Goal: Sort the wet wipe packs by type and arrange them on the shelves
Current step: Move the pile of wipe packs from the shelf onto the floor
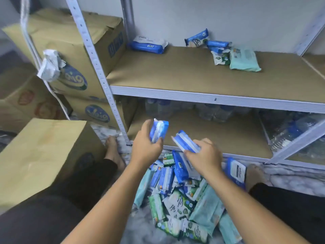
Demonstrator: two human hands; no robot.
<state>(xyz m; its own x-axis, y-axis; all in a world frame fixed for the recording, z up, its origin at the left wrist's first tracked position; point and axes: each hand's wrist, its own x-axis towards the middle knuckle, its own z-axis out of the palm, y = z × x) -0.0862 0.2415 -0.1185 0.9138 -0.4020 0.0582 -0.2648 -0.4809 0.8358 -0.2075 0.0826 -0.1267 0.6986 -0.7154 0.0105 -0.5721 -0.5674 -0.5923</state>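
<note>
As left grip [147, 148] clasps pack [159, 130], right [205, 155] clasps another [186, 143].

The wipe packs [177, 192] are shiny plastic. The shelf [175, 74] board is dull brown, its frame [193, 95] painted metal.

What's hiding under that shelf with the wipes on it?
Clear water bottles stand at the back of the lower shelf, with more wrapped bottles to the right. The upper shelf's white front rail hides how far up they reach.
</note>
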